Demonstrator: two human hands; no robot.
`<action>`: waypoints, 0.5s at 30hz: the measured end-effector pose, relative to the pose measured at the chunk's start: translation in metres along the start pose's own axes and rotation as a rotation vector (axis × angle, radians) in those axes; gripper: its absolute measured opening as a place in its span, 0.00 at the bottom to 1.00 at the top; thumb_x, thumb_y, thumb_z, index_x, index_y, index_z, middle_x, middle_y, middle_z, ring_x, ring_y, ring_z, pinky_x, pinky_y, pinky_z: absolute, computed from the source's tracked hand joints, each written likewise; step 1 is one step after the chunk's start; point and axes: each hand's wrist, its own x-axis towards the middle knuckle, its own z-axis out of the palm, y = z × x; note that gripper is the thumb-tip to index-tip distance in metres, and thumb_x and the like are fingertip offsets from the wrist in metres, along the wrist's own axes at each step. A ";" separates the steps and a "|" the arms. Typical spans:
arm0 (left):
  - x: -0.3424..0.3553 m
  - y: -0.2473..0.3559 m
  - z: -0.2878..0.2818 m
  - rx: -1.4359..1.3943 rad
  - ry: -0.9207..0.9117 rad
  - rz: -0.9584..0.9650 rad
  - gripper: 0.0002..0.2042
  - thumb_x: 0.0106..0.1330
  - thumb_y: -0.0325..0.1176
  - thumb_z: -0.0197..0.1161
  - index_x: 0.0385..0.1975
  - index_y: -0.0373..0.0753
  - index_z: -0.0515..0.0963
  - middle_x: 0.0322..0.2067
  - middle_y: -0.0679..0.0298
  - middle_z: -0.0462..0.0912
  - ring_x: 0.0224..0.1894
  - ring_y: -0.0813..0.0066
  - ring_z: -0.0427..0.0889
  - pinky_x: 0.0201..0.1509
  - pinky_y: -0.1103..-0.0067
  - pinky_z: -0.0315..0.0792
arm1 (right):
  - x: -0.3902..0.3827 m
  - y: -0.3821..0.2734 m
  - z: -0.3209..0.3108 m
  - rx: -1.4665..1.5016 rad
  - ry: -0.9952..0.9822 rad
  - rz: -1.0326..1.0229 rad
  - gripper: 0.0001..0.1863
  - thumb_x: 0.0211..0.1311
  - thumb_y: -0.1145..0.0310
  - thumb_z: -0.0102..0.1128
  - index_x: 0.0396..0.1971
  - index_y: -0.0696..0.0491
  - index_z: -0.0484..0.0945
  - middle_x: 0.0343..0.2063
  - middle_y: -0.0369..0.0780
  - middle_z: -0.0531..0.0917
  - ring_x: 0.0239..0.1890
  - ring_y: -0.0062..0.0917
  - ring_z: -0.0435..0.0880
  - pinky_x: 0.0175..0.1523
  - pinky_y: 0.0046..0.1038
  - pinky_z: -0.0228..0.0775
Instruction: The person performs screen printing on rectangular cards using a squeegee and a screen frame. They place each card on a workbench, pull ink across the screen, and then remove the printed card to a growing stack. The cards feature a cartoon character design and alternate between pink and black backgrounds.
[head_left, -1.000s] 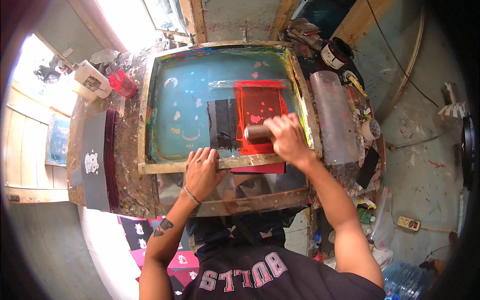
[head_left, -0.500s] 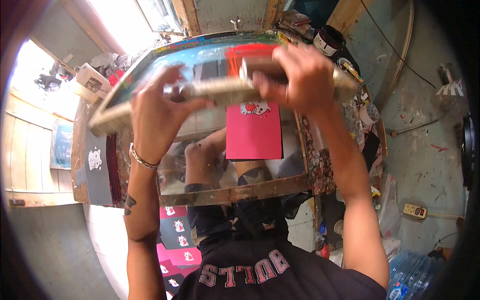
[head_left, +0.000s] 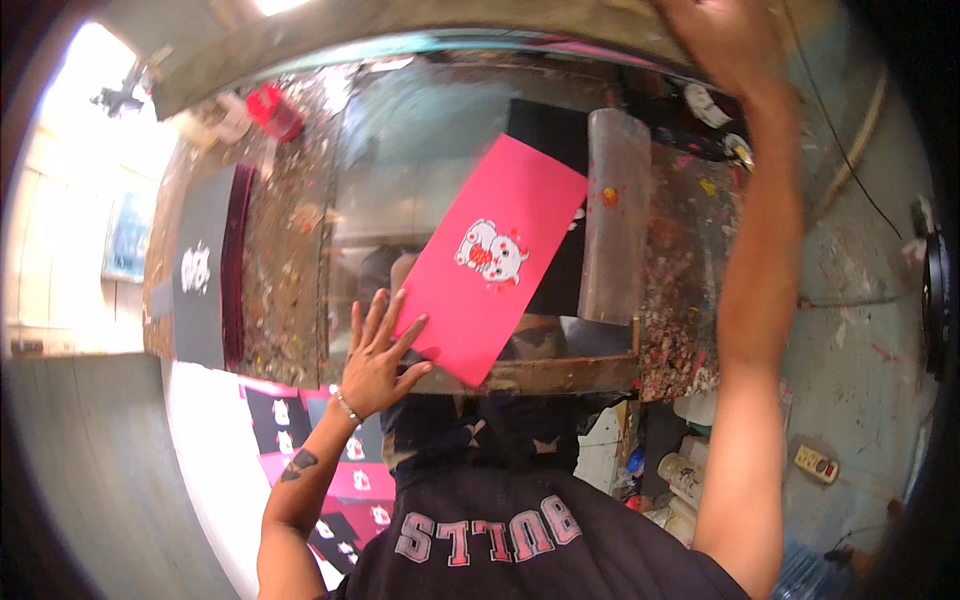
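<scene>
A: How to describe the grip of the left hand (head_left: 377,368)?
B: Spread wide, with fingertips touching the lower left corner of a pink sheet (head_left: 470,315).
A: And where to find that pink sheet?
B: Aslant over the glossy worktop (head_left: 380,155), partly covering a black sheet (head_left: 553,130), just beside a clear plastic sheet (head_left: 612,255). Printed with a white bear (head_left: 492,252) bearing red spots.
A: What of the right hand (head_left: 725,45)?
B: Up near the wooden frame (head_left: 480,28), cut off by the view's upper edge. Cannot tell whether gripping.
A: Any writing to read?
B: Yes, on the black shirt (head_left: 610,560): pale, outlined block capitals (head_left: 490,532), tinged pink, arching upside down across the chest.
</scene>
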 end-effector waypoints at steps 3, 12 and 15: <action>-0.079 0.006 -0.002 -0.057 0.327 -0.259 0.25 0.69 0.42 0.65 0.64 0.41 0.76 0.72 0.45 0.63 0.75 0.46 0.59 0.77 0.53 0.51 | 0.004 0.014 0.011 0.004 0.081 -0.016 0.30 0.61 0.43 0.61 0.24 0.60 0.83 0.23 0.55 0.81 0.28 0.49 0.84 0.35 0.43 0.71; -0.130 0.016 0.059 -1.537 0.537 -0.997 0.11 0.73 0.36 0.67 0.41 0.32 0.82 0.36 0.68 0.86 0.35 0.83 0.81 0.44 0.83 0.75 | 0.027 0.047 0.004 -0.084 -0.166 0.060 0.35 0.68 0.37 0.56 0.41 0.63 0.81 0.26 0.41 0.79 0.33 0.24 0.74 0.46 0.27 0.70; -0.169 0.001 0.017 -1.631 0.593 -0.905 0.10 0.73 0.30 0.65 0.50 0.33 0.83 0.38 0.65 0.88 0.35 0.82 0.86 0.38 0.82 0.81 | 0.025 0.078 0.017 -0.060 -0.019 -0.058 0.34 0.70 0.41 0.56 0.50 0.63 0.82 0.34 0.39 0.81 0.38 0.23 0.75 0.49 0.24 0.68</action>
